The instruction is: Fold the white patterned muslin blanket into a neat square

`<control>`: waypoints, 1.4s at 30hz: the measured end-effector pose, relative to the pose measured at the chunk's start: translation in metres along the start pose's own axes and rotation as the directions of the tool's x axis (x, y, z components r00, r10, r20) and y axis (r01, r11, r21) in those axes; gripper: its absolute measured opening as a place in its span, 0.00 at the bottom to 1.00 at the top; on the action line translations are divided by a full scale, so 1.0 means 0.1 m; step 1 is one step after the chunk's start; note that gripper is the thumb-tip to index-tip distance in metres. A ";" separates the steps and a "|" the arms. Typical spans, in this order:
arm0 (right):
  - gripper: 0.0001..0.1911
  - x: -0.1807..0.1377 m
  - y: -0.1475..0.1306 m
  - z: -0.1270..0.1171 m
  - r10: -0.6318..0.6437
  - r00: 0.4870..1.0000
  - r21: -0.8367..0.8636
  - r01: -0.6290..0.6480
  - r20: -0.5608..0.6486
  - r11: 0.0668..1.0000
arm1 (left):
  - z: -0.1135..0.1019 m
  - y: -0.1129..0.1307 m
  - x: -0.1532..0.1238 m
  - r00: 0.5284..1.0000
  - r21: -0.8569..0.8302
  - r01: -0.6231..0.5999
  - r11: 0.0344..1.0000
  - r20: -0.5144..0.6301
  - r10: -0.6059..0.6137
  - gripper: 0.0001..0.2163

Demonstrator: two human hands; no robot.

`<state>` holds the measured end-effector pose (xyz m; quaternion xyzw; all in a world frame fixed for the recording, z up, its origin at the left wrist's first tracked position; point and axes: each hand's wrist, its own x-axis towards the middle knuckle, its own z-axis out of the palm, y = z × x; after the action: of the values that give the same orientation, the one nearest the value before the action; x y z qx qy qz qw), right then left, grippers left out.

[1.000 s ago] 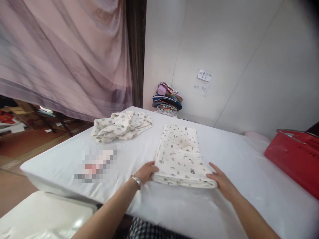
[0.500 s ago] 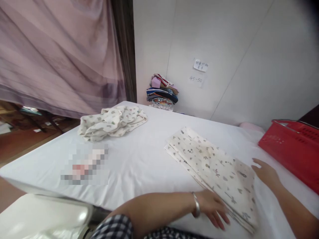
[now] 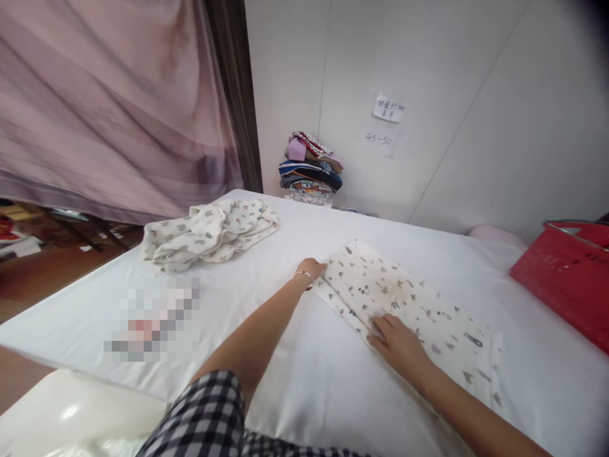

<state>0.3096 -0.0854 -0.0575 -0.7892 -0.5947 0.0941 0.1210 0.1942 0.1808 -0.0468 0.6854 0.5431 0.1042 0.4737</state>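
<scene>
A folded cream cloth with small prints [image 3: 409, 308] lies slantwise on the white table [image 3: 285, 330]. My left hand [image 3: 311, 269], with a bracelet at the wrist, reaches to the cloth's far left end and its fingers close on that end. My right hand [image 3: 397, 339] rests flat on the near edge of the cloth around its middle, fingers stretched out. A second cream printed cloth [image 3: 209, 231] lies crumpled at the far left of the table.
A red basket [image 3: 566, 279] stands at the right edge. A stack of folded coloured clothes [image 3: 311, 168] sits against the wall at the back, under two paper notes [image 3: 387, 109]. A pink curtain [image 3: 109, 108] hangs on the left. A blurred patch lies on the table's left.
The folded cloth stays slantwise at the right. My left hand has gone from its near end to its far left end. My right hand has moved from the cloth's right side onto its near edge.
</scene>
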 end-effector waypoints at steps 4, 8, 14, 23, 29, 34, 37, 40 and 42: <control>0.18 -0.03 0.06 0.01 0.024 1.000 -0.009 -0.024 -0.006 1.000 | 0.06 0.11 0.05 0.999 0.031 -0.027 0.999 0.018 0.027 0.14; 0.18 -0.12 0.11 -0.27 0.047 0.997 0.112 -0.053 0.055 0.992 | 0.02 0.15 0.02 0.994 0.029 -0.104 0.994 0.045 0.103 0.12; 0.14 -0.29 0.09 -0.34 -0.005 0.990 0.161 -0.018 0.142 0.987 | 0.01 -0.05 -0.15 0.991 0.105 -0.115 0.988 0.078 0.107 0.10; 0.13 -0.22 0.00 -0.10 -0.057 0.985 0.096 0.042 0.164 0.995 | -0.05 -0.14 -0.17 0.997 0.214 -0.059 0.975 0.067 0.045 0.16; 0.13 -0.24 0.01 -0.09 -0.073 0.988 0.080 0.062 0.136 0.995 | -0.09 -0.13 -0.21 0.996 0.294 -0.044 0.955 0.093 0.017 0.23; 0.17 -0.39 0.07 -0.02 -0.144 0.989 0.000 0.144 0.025 0.990 | -0.05 -0.02 -0.25 0.989 0.369 -0.082 0.926 0.147 0.029 0.15; 0.23 -0.61 0.16 0.08 -0.191 0.972 -0.108 0.177 -0.135 0.978 | -0.07 0.06 -0.22 0.984 0.386 -0.142 0.912 0.153 0.088 0.11; 0.29 -0.87 0.23 0.21 -0.146 0.956 -0.222 0.089 -0.256 0.971 | -0.18 0.10 -0.13 0.980 0.378 -0.198 0.904 0.108 0.169 0.11; 0.30 -1.02 0.27 0.28 -0.096 0.956 -0.265 0.020 -0.276 0.964 | -0.31 0.08 -0.04 0.980 0.374 -0.197 0.906 0.046 0.194 0.13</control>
<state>0.2976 -0.1886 -0.0918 -0.7855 -0.6013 -0.1035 0.1041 0.1780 0.1943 -0.0230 0.8149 0.4798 0.0424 0.3225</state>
